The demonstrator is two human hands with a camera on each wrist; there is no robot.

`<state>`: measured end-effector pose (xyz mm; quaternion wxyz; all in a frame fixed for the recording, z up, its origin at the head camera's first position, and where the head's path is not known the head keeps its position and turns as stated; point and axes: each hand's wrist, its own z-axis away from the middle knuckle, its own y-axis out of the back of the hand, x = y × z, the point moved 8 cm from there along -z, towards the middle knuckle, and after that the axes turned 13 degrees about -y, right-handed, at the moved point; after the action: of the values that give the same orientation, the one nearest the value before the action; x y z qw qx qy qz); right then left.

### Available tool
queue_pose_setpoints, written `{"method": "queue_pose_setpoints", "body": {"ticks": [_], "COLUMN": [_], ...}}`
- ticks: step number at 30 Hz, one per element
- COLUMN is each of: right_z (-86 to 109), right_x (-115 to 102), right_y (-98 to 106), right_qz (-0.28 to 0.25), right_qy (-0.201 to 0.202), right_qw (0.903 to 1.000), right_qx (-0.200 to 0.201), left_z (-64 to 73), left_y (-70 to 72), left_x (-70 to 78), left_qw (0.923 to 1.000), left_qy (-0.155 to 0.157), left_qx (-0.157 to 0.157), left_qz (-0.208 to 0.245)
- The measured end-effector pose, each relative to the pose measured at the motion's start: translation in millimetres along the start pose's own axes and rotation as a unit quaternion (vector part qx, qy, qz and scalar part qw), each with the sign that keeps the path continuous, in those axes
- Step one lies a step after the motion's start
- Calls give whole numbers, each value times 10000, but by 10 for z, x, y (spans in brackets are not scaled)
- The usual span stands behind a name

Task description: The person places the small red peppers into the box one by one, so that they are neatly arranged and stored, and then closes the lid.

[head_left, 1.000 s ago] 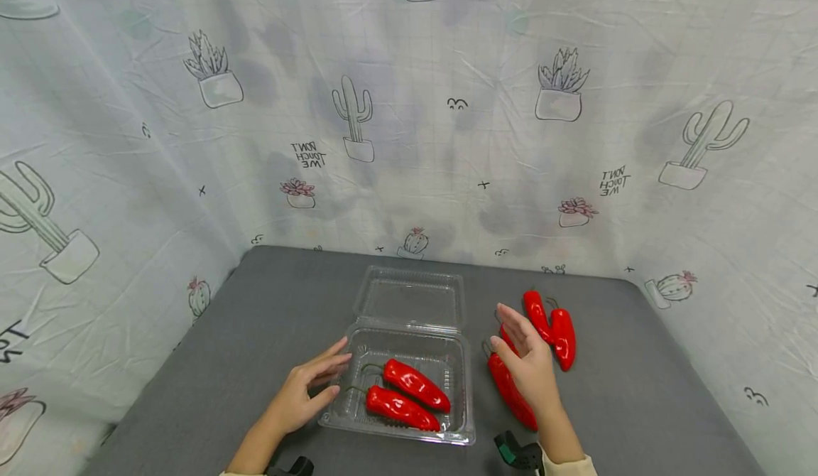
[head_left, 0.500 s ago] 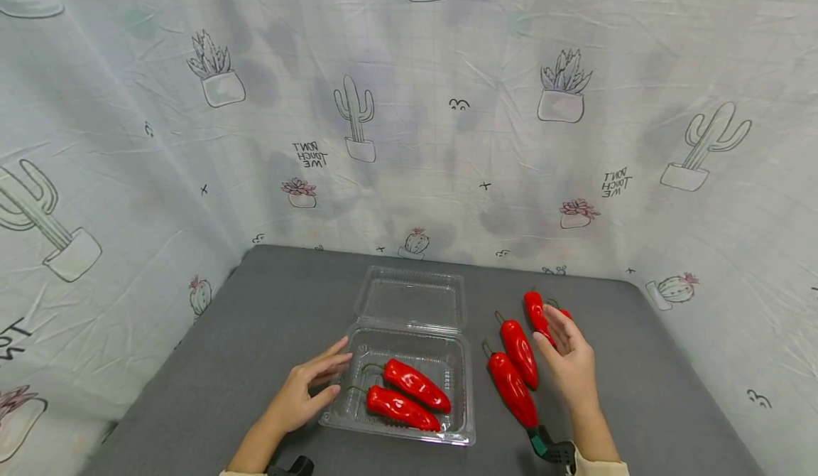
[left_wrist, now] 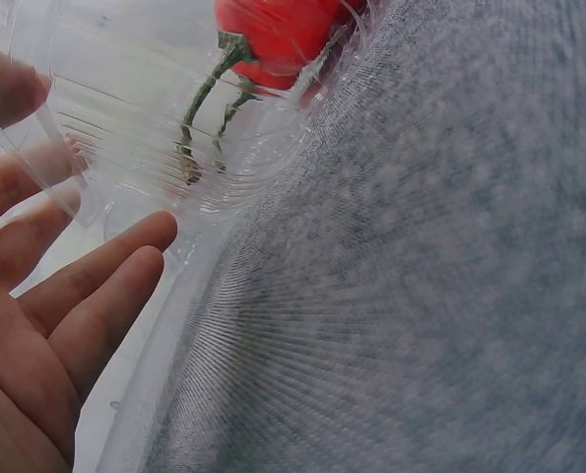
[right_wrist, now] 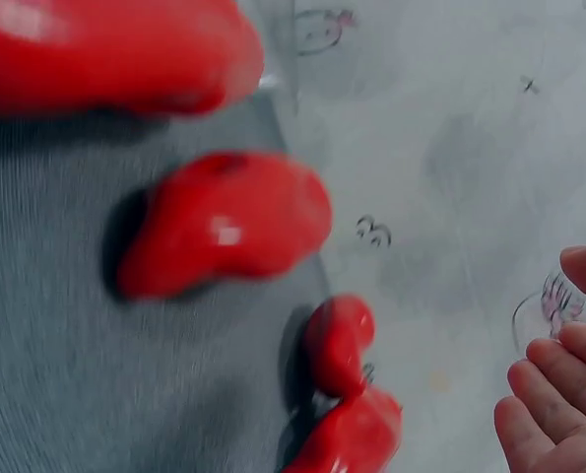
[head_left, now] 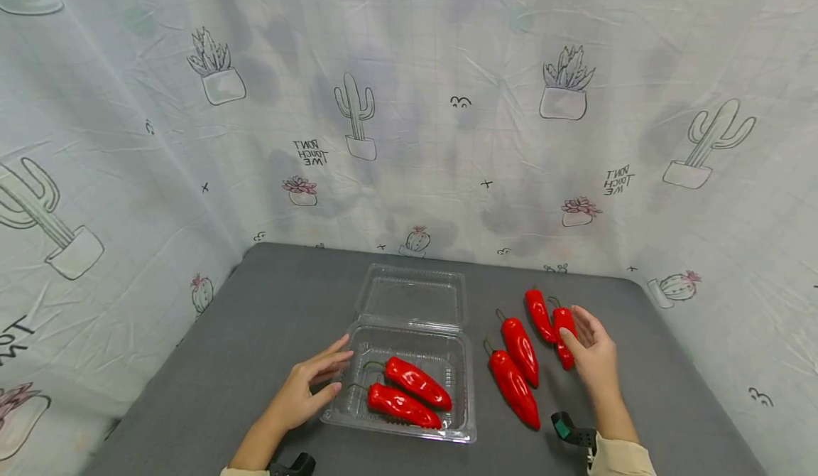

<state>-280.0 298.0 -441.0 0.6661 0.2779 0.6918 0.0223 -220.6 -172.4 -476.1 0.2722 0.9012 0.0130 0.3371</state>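
A clear plastic clamshell box [head_left: 409,433] lies with its lid folded back, holding a red pepper [head_left: 418,383] and a second red pepper [head_left: 402,406]. At its left edge rests my left hand [head_left: 300,394], fingers spread and straight; in the left wrist view the fingertips [left_wrist: 155,229] are at the box wall. My right hand [head_left: 594,352] is over the far-right red pepper [head_left: 564,323], thumb in front of it and fingers along its right side. In the right wrist view, the right hand [right_wrist: 568,404] has loose fingers; contact with the pepper cannot be made out.
Left of that pepper lies another red pepper [head_left: 540,316]. Two more, a red pepper [head_left: 520,352] and a nearer red pepper [head_left: 513,389], lie between the box and my right hand. The grey tabletop [head_left: 287,298] meets a patterned curtain [head_left: 409,121] behind.
My right hand has moved right, from above the two nearer peppers to the far-right one. The left hand stays at the box, and the peppers lie where they were.
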Motion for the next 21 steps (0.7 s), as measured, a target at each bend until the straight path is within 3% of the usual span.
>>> {"method": "queue_pose_setpoints", "body": {"ticks": [4,11,21], "right_z": [-81,-178,-282], "right_x": [109,263,402], "right_y": [20,-13,-62], "right_qz": [228,565,1179], "right_qy": [-296,-423,-784], "right_qw": [9991,9961,9852], "right_qx": [-200,-520,-970], "left_z": [2,8,2], "left_y": [3,2,1], "left_x": [-2,-2,0], "left_qw": [10000,10000,10000], "left_qy": [-22,-14,-35], "left_qx": [-10,18,-5], "left_qz": [-42,-39,-53]}}
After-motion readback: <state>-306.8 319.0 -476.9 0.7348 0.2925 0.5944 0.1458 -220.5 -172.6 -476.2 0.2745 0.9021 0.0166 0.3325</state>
